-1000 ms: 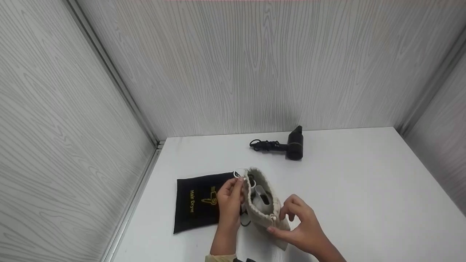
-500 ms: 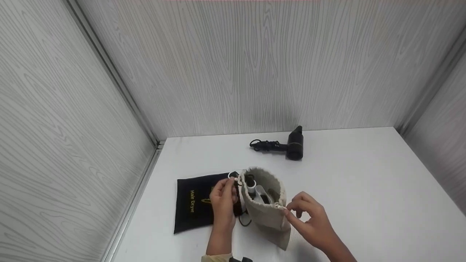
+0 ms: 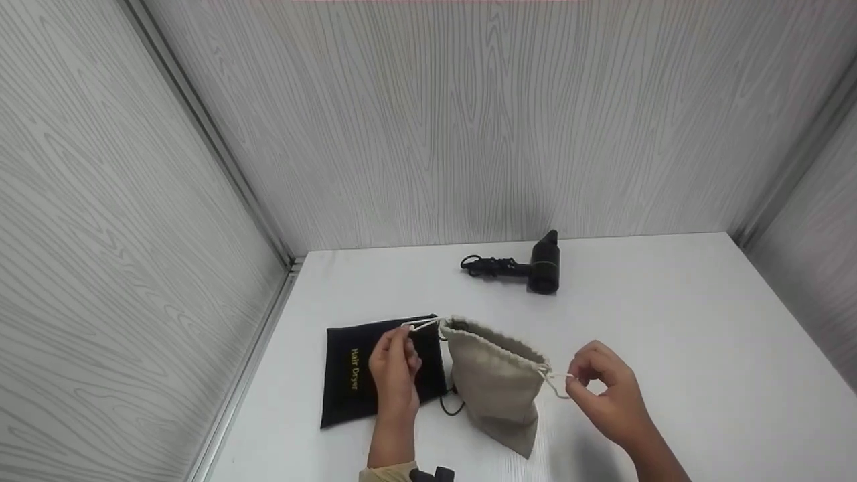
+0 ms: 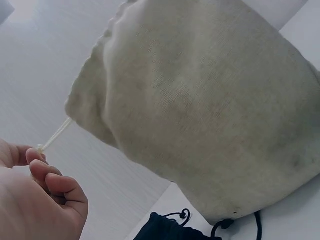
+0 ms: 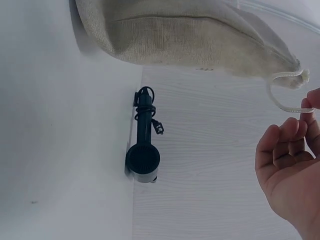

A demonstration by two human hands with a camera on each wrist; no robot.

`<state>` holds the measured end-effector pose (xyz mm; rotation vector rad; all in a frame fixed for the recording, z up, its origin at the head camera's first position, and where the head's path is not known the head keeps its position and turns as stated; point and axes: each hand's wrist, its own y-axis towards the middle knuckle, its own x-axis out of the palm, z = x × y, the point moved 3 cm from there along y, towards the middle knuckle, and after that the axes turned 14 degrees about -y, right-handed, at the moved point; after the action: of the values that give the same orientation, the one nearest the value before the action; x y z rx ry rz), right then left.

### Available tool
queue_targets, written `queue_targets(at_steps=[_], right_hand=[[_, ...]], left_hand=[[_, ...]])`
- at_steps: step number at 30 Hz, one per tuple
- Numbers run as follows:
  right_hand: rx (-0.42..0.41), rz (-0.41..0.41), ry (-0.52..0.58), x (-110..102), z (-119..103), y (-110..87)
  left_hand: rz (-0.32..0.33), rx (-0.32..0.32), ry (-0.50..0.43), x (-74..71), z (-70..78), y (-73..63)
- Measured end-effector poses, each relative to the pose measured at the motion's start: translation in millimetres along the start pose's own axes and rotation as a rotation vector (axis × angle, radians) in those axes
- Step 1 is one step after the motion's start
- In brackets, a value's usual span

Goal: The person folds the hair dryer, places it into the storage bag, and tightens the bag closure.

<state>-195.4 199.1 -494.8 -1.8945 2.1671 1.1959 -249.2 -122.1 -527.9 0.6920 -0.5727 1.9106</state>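
Between the two hands a beige cloth drawstring bag (image 3: 499, 381) stands on the table, its mouth narrowed to a slit that hides most of the inside. The left hand (image 3: 395, 365) pinches the white drawstring (image 3: 424, 324) at the bag's left corner, pulled taut, as the left wrist view also shows. At the opposite corner, the right hand (image 3: 606, 391) pinches the other white drawstring (image 3: 554, 381) between thumb and index finger. In the right wrist view, that cord hangs in a slack loop from the bag's corner. Under the left hand lies a black pouch (image 3: 341, 375) lettered "Hair Dryer".
A black hair dryer (image 3: 543, 266) lies at the back of the white table (image 3: 669, 321), its cord wound round the handle. The black pouch's dark cord (image 3: 452, 407) loops beside the bag. Pale wood-grain panels (image 3: 428, 134) enclose the table at the back and sides.
The hands have moved apart, drawing both cords out from the bag's corners. The bag's mouth has narrowed, and the white and dark items seen inside earlier are now mostly hidden.
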Motion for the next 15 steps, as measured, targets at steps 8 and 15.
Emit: queue_targets(at_steps=[8,15], right_hand=[[0.149,0.025,-0.059,-21.0,18.2,1.0],[0.210,0.048,-0.077,-37.4,30.5,2.5]], left_hand=[[0.029,0.006,-0.092,-10.9,13.7,5.5],[0.027,0.014,-0.069,-17.0,18.5,5.8]])
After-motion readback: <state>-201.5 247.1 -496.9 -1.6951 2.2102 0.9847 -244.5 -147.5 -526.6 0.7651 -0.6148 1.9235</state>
